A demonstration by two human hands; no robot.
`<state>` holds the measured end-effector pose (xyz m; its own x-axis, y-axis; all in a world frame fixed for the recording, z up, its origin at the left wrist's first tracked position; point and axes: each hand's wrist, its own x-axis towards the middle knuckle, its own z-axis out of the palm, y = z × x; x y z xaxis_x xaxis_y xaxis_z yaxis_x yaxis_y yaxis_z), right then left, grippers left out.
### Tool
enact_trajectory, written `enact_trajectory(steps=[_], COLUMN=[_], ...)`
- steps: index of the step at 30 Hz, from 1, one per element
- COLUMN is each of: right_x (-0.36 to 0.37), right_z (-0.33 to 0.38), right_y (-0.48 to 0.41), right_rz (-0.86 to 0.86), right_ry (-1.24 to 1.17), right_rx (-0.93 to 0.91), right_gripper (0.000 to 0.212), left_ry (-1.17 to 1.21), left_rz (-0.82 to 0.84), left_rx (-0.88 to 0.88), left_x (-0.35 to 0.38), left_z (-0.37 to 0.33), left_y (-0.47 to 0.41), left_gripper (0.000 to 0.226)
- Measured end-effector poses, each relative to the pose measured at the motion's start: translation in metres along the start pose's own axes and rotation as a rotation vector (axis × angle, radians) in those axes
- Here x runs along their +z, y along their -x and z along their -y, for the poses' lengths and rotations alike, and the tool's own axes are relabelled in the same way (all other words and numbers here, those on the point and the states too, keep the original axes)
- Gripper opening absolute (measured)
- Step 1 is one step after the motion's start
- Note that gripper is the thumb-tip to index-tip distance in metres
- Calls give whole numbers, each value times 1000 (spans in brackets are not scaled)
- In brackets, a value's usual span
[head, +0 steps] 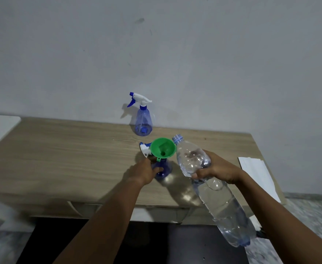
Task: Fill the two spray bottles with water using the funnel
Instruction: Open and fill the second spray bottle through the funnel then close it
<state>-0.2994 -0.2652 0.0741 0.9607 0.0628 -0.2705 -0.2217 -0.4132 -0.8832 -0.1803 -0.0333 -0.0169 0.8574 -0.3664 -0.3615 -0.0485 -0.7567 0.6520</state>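
Green plastic funnel (159, 147) and left hand (143, 172) hid most of the near blue translucent spray bottle (165, 168); the white trigger head (144, 149) showed only partly.

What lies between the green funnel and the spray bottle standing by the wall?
Only a bare stretch of wooden table, seen in the head view, separates the funnel from that spray bottle.
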Motion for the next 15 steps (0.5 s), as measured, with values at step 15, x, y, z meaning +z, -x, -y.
enact_trajectory(steps=[15], right_x=[-1], right_z=[4], right_y=[-2], right_rz=[93], right_ry=[92], right_rx=[76], right_gripper=[65], left_ry=[-7], left_rz=[3], left_rx=[16], left_x=[0], left_z=[3], left_y=[-4], left_gripper=[49])
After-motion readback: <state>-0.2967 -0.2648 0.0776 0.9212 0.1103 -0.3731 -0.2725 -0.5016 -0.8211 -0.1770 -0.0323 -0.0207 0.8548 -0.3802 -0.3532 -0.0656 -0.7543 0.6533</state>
